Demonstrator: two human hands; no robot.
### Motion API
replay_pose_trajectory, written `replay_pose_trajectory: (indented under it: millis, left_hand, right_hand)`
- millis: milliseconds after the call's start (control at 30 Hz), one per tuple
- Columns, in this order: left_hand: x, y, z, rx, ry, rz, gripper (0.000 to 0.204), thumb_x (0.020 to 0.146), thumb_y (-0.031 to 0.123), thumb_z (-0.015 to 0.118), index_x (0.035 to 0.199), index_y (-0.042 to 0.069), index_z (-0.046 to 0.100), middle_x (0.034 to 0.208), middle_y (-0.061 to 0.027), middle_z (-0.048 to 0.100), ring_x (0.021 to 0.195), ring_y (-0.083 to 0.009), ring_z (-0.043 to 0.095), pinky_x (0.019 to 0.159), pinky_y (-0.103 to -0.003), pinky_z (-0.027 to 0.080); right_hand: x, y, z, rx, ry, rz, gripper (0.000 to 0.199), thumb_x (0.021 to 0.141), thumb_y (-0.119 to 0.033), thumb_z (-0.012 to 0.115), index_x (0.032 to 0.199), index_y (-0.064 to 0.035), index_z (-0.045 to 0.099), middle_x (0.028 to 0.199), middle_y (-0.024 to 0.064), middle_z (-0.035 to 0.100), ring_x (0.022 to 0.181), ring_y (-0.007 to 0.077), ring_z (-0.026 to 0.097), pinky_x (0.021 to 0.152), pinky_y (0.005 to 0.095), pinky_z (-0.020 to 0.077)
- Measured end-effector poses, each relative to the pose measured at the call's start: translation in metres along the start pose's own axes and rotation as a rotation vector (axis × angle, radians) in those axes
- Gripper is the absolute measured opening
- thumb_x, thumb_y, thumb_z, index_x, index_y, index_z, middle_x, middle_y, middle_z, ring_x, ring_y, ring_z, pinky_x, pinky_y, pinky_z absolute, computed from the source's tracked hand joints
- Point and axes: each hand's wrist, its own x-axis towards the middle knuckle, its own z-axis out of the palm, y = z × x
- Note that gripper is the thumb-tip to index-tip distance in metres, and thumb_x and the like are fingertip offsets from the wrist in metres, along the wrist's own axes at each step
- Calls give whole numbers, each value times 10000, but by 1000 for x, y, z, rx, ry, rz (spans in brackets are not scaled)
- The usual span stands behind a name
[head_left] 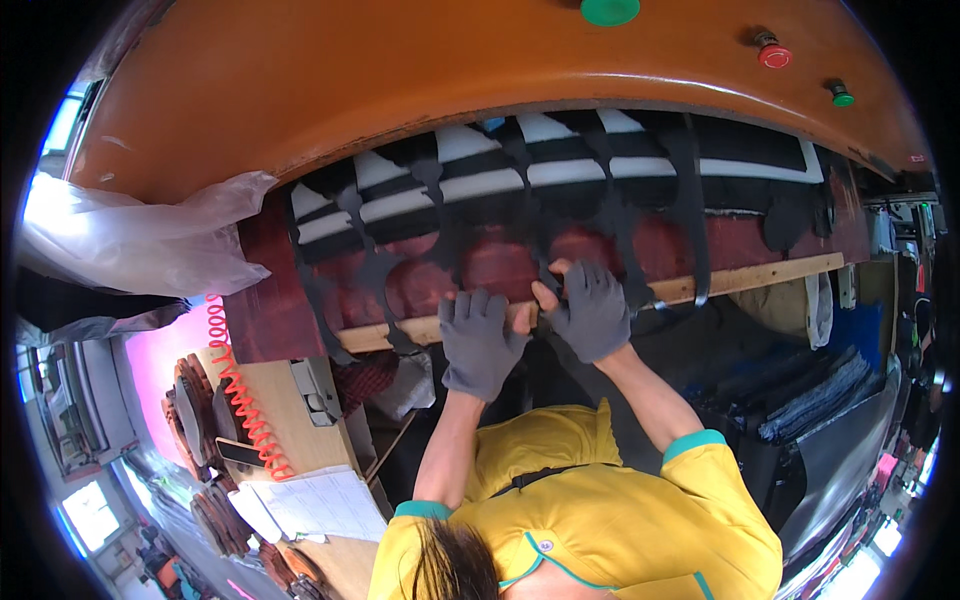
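A black sheet (470, 212) with large cut-out openings lies across a dark red board (500, 270), and its narrow strips run over the board's front wooden strip (740, 280). My left hand (482, 345), in a grey glove with bare tips at thumb and forefinger, is closed at the wooden edge where one strip comes down. Beside it on the right, my right hand (590, 310), gloved alike, has its fingers bent round another strip near the thumb. The palms hide part of the sheet. White bands show through the openings farther back.
An orange machine housing (400, 80) overhangs the board, with a red button (774, 54) and a green button (842, 96). Clear plastic film (150, 240) hangs at left. A red coiled hose (250, 400) and papers (320, 503) are on a side table; dark sheets (815, 395) are stacked right.
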Motion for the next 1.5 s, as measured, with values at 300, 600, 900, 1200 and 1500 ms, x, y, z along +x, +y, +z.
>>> replay_pose_trajectory:
  millis: [300, 600, 900, 1200, 1500]
  left_hand:
    - [8, 15, -18, -111, 271, -168, 417, 703, 200, 832, 1020, 57, 601, 957, -123, 598, 879, -338, 563, 835, -450, 420]
    - [34, -1, -8, 18, 336, -106, 984, 687, 635, 740, 1372, -7, 447, 1382, -155, 521, 1278, -351, 477, 1047, -497, 317]
    - [-8, 12, -17, 153, 194, -105, 653, 819, 535, 695, 1264, 71, 581, 1364, -106, 551, 1270, -344, 485, 1044, -506, 321]
    - [-12, 20, -15, 192, 189, -97, 515, 855, 492, 668, 1184, 99, 621, 1353, -151, 538, 1281, -364, 465, 1035, -518, 322]
    - [-2, 15, -8, 198, 246, -77, 514, 851, 475, 662, 1196, 96, 624, 1317, -117, 559, 1254, -337, 499, 1006, -505, 342]
  right_hand:
    - [1, -22, -40, -1, 84, -246, 387, 790, -215, 762, 1109, -106, 571, 981, 115, 558, 861, 318, 584, 716, 415, 476]
    - [122, -43, 6, 110, -275, -15, 942, 520, -197, 800, 1382, -112, 432, 1446, 251, 338, 1295, 480, 361, 1042, 521, 391]
    - [91, -1, -36, 1555, -186, 378, 998, 547, -134, 774, 1462, -19, 392, 1401, 152, 465, 1311, 261, 474, 1112, 335, 358]
    - [61, 10, -68, 108, -127, 72, 1033, 525, -146, 844, 1453, -105, 391, 1491, 252, 321, 1319, 425, 404, 1088, 466, 366]
    - [-1, 1, -28, 11, 230, 116, 665, 799, -205, 784, 1343, -7, 455, 1338, 285, 515, 1202, 467, 527, 1054, 515, 405]
